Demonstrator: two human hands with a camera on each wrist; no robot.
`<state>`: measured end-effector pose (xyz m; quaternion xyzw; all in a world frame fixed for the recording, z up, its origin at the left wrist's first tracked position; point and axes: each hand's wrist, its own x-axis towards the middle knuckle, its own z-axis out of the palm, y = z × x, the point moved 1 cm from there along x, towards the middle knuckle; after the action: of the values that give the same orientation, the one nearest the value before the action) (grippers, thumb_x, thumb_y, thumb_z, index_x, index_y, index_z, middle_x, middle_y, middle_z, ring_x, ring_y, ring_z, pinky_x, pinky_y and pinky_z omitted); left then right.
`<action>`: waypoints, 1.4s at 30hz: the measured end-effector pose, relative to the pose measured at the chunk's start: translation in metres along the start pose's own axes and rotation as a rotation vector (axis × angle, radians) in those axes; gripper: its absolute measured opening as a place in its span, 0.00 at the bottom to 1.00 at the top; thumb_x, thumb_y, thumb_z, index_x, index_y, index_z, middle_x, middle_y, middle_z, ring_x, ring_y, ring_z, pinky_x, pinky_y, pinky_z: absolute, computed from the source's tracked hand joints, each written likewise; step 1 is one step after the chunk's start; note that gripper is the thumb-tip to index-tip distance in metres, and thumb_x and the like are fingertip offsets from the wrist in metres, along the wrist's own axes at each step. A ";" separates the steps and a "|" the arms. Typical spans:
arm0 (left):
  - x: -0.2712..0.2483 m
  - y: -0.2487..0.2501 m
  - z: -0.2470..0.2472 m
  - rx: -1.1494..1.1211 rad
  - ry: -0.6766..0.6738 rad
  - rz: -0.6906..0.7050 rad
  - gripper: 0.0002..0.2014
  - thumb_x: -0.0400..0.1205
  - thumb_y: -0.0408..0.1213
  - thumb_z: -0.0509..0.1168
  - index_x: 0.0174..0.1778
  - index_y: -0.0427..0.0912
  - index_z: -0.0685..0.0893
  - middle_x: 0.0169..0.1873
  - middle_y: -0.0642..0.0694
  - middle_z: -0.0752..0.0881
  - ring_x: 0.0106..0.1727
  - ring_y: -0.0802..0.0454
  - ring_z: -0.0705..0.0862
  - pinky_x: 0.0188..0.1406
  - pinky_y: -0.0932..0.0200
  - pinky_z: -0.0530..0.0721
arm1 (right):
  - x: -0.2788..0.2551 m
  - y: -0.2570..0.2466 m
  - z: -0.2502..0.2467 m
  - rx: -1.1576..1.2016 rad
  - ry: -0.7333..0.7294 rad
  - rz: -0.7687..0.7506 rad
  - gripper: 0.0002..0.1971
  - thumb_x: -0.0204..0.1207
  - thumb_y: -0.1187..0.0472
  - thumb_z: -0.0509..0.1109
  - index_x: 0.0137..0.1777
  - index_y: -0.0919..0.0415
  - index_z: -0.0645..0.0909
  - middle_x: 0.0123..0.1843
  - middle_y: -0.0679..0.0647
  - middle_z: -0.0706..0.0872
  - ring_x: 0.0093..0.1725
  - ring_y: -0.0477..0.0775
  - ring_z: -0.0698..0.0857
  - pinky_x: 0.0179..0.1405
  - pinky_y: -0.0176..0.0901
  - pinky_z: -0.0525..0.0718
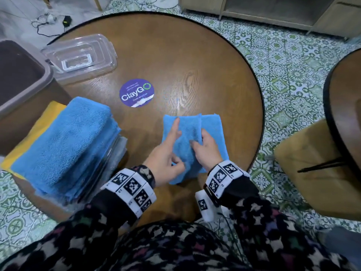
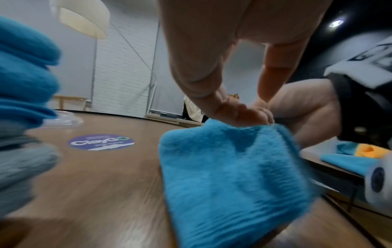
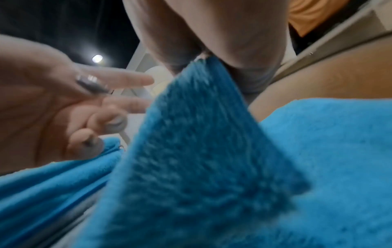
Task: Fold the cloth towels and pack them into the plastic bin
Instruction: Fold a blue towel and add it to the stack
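A blue towel lies partly folded on the round wooden table, in front of me. My right hand pinches a raised fold of it between thumb and fingers; the right wrist view shows that flap lifted. My left hand lies over the towel's left part, forefinger straight and touching the cloth, last two fingers curled and holding nothing. At the left, a tall stack of folded blue towels fills a clear plastic bin, with a yellow towel under it.
A clear plastic lid lies at the table's far left, and a round purple sticker is in the middle. A brown tub stands off the left edge. A tan chair and a second table are to the right.
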<state>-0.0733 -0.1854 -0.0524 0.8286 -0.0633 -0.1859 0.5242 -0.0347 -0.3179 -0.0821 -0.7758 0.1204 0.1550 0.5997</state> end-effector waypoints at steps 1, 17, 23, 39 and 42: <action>-0.002 -0.006 -0.005 -0.034 0.047 -0.016 0.49 0.73 0.25 0.65 0.73 0.73 0.44 0.71 0.56 0.67 0.32 0.44 0.85 0.47 0.54 0.85 | 0.001 -0.001 -0.004 -0.049 -0.011 -0.044 0.16 0.79 0.71 0.59 0.57 0.51 0.76 0.52 0.46 0.84 0.54 0.48 0.83 0.62 0.50 0.80; -0.007 -0.057 -0.009 0.074 -0.074 -0.386 0.22 0.78 0.29 0.66 0.68 0.47 0.74 0.53 0.54 0.80 0.56 0.49 0.83 0.63 0.51 0.81 | 0.022 0.038 -0.067 -0.588 0.094 0.213 0.30 0.75 0.54 0.71 0.74 0.54 0.63 0.64 0.57 0.82 0.63 0.61 0.81 0.57 0.47 0.76; -0.002 -0.068 -0.011 0.202 -0.059 -0.460 0.24 0.79 0.33 0.66 0.71 0.48 0.72 0.63 0.49 0.81 0.60 0.49 0.82 0.64 0.54 0.77 | 0.018 0.028 -0.061 -0.436 0.155 0.056 0.17 0.75 0.63 0.68 0.64 0.56 0.74 0.50 0.49 0.84 0.50 0.52 0.82 0.46 0.43 0.77; 0.003 -0.073 -0.008 0.206 -0.051 -0.501 0.22 0.80 0.36 0.66 0.71 0.47 0.72 0.59 0.50 0.83 0.57 0.53 0.79 0.61 0.60 0.75 | 0.006 0.052 -0.063 -0.831 0.107 0.127 0.15 0.79 0.56 0.65 0.64 0.54 0.72 0.63 0.56 0.72 0.60 0.59 0.77 0.52 0.46 0.76; 0.010 -0.076 -0.007 0.134 0.047 -0.539 0.26 0.80 0.43 0.66 0.74 0.44 0.69 0.59 0.47 0.83 0.59 0.50 0.81 0.58 0.59 0.74 | 0.003 0.050 -0.054 -0.912 0.039 0.109 0.14 0.79 0.54 0.65 0.62 0.53 0.71 0.61 0.55 0.72 0.60 0.57 0.77 0.50 0.45 0.73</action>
<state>-0.0681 -0.1491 -0.1196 0.8523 0.1592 -0.2949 0.4015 -0.0453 -0.3828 -0.1153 -0.9558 0.0917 0.2088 0.1858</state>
